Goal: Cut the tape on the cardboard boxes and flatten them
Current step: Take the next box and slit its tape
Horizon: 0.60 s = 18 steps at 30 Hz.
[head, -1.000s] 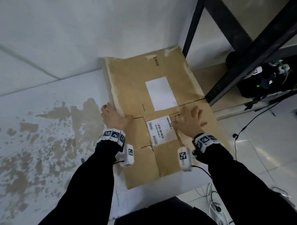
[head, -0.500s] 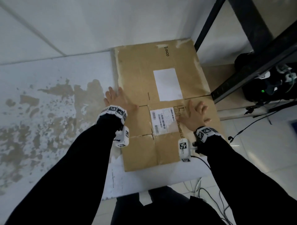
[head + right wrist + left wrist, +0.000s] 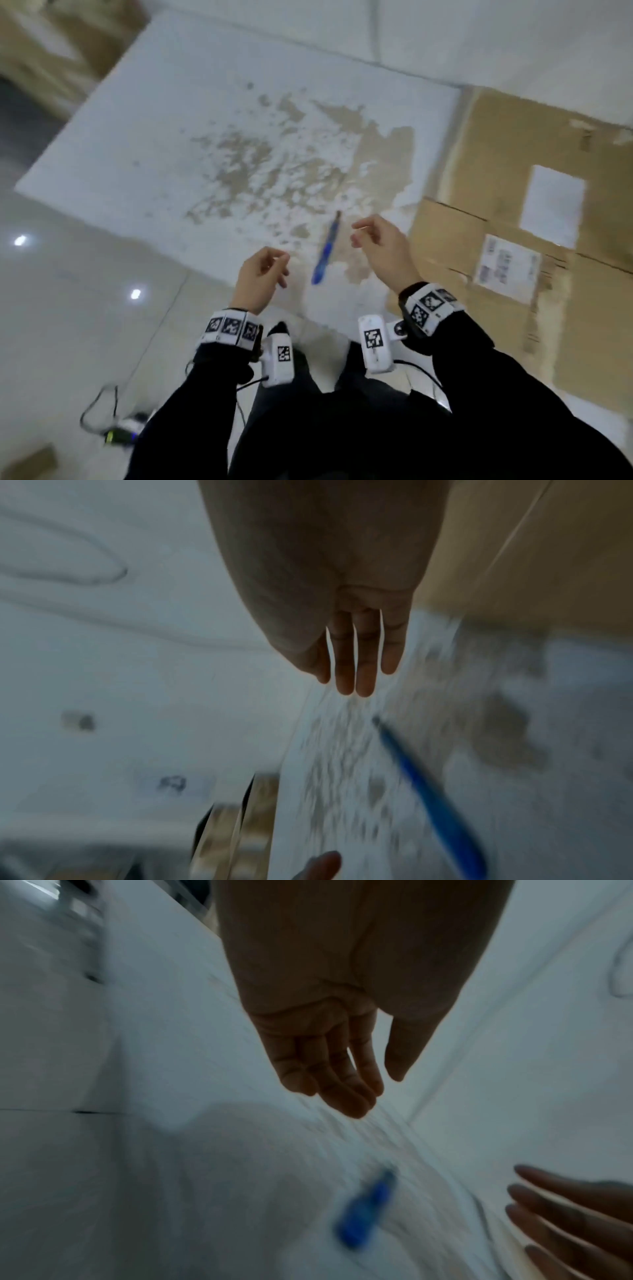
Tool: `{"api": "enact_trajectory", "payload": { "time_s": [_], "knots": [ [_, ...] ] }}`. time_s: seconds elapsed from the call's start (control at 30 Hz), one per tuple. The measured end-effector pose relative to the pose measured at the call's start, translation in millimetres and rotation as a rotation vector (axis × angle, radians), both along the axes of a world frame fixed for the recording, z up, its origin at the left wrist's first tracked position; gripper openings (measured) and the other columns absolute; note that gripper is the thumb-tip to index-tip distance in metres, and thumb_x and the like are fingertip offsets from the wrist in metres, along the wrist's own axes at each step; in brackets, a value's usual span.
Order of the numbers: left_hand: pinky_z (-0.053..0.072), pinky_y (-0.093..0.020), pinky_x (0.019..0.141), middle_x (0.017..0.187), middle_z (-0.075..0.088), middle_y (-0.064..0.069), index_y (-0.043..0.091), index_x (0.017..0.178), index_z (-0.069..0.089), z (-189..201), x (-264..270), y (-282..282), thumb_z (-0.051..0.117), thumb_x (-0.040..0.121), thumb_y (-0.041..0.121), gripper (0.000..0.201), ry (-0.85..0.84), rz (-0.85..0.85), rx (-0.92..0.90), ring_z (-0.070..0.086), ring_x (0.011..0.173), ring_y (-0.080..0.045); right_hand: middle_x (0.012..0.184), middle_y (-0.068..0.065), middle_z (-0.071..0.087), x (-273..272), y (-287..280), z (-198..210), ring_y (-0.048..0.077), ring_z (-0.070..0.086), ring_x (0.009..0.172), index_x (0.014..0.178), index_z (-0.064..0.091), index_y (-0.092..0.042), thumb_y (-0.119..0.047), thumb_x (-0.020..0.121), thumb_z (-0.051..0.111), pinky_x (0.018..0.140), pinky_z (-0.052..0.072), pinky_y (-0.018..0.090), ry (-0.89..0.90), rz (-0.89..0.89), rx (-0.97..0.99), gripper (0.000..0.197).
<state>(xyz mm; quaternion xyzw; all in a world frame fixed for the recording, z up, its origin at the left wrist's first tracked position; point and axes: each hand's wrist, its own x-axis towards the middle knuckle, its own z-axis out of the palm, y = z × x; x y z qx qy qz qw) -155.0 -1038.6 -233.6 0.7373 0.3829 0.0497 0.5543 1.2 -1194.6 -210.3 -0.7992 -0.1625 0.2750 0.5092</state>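
Tabletop (image 3: pixel 205 113): blue cutter (image 3: pixel 327 250) lies diagonal.

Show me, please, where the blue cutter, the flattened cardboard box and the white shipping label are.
blue cutter (image 3: pixel 326 250): head view, mid-handle.
flattened cardboard box (image 3: pixel 486 161): head view, bare upper panel.
white shipping label (image 3: pixel 507 269): head view, its centre.

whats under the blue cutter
The cutter lies on the white board, on a patch where brown shows through. Both hands hover above it, not touching. Directly beneath is hidden.
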Motion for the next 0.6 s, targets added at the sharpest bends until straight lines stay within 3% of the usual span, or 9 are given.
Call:
{"api": "enact_trajectory", "payload": {
  "time_s": [0.1,0.2,0.3,0.37,0.43,0.47,0.53,0.6],
  "knots": [
    [0.040,-0.020,0.045,0.069,0.060,-0.009,0.005,0.090,0.059,-26.2,-104.8,45.6,0.054,0.096,0.012,0.010,0.136,0.275,-0.074,0.054,0.047,-0.009,0.080,0.003,0.064,-63.3,82.1,-0.5,0.016,0.063,0.073,0.093,0.058,-0.015,-0.005,0.092,0.051,0.070,0.048,0.021,0.152,0.376,0.002,0.012],
    [0.038,-0.026,0.052,0.077,0.061,-0.015,0.000,0.099,0.058,-70.8,-213.2,86.1,0.054,0.096,0.012,0.013,0.355,0.616,-0.258,0.054,0.055,-0.019,0.088,0.003,0.066,-127.0,156.0,-11.5,0.016,0.065,0.079,0.097,0.058,-0.019,-0.011,0.093,0.049,0.072,0.049,0.028,0.215,0.788,-0.131,0.013],
    [0.034,-0.026,0.057,0.078,0.060,-0.012,0.000,0.099,0.061,-102.7,-305.8,113.8,0.051,0.097,0.014,0.017,0.544,0.806,-0.500,0.052,0.060,-0.020,0.088,0.003,0.064,-180.8,227.9,-34.5,0.016,0.062,0.077,0.108,0.059,-0.011,-0.012,0.093,0.050,0.069,0.046,0.021,0.255,1.047,-0.298,0.017],
    [0.034,-0.029,0.060,0.087,0.061,-0.017,-0.005,0.114,0.058,-112.1,-350.8,132.9,0.049,0.099,0.014,0.026,0.567,0.902,-0.649,0.055,0.066,-0.026,0.084,0.001,0.063,-208.8,274.3,-56.6,0.015,0.060,0.073,0.106,0.059,-0.010,-0.011,0.093,0.050,0.063,0.043,0.018,0.251,1.105,-0.396,0.016],
    [0.036,-0.032,0.064,0.108,0.059,-0.027,-0.008,0.128,0.050,-111.6,-381.4,153.5,0.046,0.100,0.015,0.036,0.543,1.002,-0.728,0.059,0.083,-0.035,0.079,0.002,0.062,-228.3,313.2,-77.5,0.014,0.058,0.065,0.093,0.057,-0.014,-0.012,0.094,0.049,0.057,0.042,0.019,0.283,1.084,-0.508,0.008],
    [0.036,-0.031,0.062,0.109,0.059,-0.027,-0.008,0.130,0.049,-111.2,-393.1,166.8,0.046,0.101,0.016,0.038,0.532,1.034,-0.743,0.059,0.082,-0.033,0.073,0.002,0.061,-235.2,331.1,-88.3,0.012,0.056,0.058,0.086,0.055,-0.016,-0.013,0.095,0.048,0.052,0.040,0.019,0.328,1.048,-0.573,0.013],
    [0.033,-0.028,0.058,0.095,0.060,-0.019,-0.006,0.128,0.050,-112.3,-410.8,196.7,0.046,0.100,0.019,0.037,0.497,1.056,-0.742,0.054,0.066,-0.026,0.062,0.001,0.057,-243.4,359.5,-108.1,0.008,0.052,0.044,0.076,0.049,-0.016,-0.013,0.098,0.042,0.044,0.035,0.018,0.429,0.923,-0.700,0.023],
    [0.034,-0.026,0.056,0.091,0.059,-0.016,-0.005,0.123,0.053,-114.4,-422.3,226.2,0.047,0.099,0.018,0.034,0.480,1.084,-0.706,0.053,0.060,-0.021,0.067,0.004,0.054,-245.2,378.8,-120.6,0.011,0.053,0.049,0.082,0.050,-0.012,-0.013,0.099,0.041,0.048,0.037,0.020,0.414,0.831,-0.789,0.019]
  ]
}}
